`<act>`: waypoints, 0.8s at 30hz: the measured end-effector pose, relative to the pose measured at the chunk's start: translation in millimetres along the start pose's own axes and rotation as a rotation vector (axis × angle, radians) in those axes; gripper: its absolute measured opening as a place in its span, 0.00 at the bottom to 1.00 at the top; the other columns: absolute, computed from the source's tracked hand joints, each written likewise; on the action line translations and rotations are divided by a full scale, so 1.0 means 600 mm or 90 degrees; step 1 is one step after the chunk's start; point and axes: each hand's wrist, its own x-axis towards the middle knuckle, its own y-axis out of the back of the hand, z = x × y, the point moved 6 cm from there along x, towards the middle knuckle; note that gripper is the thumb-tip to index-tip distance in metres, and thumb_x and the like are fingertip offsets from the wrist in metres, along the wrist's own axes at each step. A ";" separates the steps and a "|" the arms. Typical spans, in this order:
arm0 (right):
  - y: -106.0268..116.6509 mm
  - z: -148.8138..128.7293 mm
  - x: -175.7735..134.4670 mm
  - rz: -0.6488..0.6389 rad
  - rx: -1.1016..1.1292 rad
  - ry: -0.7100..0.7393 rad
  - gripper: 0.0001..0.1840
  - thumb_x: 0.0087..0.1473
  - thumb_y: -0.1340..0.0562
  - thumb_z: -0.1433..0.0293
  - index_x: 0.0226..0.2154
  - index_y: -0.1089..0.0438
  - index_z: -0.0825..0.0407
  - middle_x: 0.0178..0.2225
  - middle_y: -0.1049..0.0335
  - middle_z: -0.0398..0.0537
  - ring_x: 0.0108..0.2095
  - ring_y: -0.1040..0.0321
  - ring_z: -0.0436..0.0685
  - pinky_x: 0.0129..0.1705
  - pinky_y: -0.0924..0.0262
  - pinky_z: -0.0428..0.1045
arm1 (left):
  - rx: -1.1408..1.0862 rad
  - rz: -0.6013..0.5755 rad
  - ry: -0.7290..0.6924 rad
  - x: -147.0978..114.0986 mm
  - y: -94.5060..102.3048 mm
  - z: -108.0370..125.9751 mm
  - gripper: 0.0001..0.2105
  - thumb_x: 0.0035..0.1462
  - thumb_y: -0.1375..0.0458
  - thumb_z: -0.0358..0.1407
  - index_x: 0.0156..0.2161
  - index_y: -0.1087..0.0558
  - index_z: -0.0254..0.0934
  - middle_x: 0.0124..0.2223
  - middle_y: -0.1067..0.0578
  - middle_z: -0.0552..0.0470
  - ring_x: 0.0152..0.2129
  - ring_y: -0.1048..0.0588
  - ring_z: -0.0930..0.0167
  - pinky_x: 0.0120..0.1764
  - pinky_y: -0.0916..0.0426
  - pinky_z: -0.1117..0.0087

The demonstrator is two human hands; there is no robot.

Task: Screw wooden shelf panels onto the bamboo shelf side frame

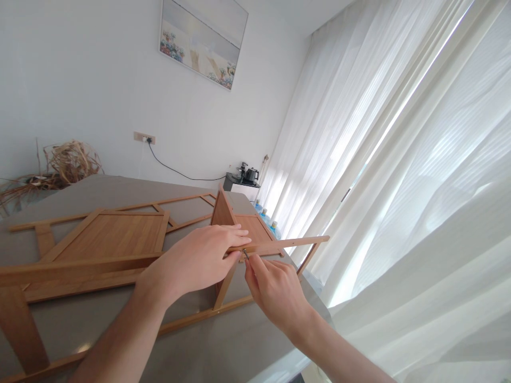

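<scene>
My left hand (pixel 203 255) grips a light-brown wooden rail (pixel 295 243), fingers laid over the top and thumb below. The rail belongs to a slatted wooden frame standing on its side on the table. Close beside it, my right hand (pixel 277 290) pinches a thin dark metal tool (pixel 246 255), like a hex key, its tip against the rail near my left thumb. Most of the tool is hidden by my fingers. An upright wooden panel (pixel 224 207) rises behind my left hand.
A second wooden frame with a panel (pixel 115 234) lies to the left on the grey table (pixel 191 354). Dried plant stems (pixel 72 162) are at the far left. A black kettle (pixel 251 174) stands on a cabinet by the wall. White curtains (pixel 383 159) hang along the right.
</scene>
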 end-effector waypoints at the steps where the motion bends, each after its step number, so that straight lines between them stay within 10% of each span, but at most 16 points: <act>1: 0.002 -0.002 0.001 0.001 -0.013 0.016 0.13 0.62 0.46 0.74 0.26 0.41 0.51 0.19 0.39 0.37 0.17 0.46 0.47 0.22 0.60 0.48 | 0.001 -0.001 -0.001 0.001 0.000 0.000 0.19 0.62 0.50 0.40 0.56 0.28 0.53 0.60 0.31 0.65 0.58 0.33 0.67 0.59 0.37 0.66; 24: 0.020 -0.007 0.015 -0.087 -0.164 0.153 0.13 0.55 0.45 0.82 0.25 0.42 0.50 0.20 0.40 0.40 0.20 0.41 0.50 0.22 0.64 0.50 | -0.028 0.002 -0.006 0.000 0.000 -0.001 0.18 0.64 0.52 0.43 0.55 0.27 0.52 0.60 0.30 0.63 0.57 0.32 0.66 0.59 0.37 0.66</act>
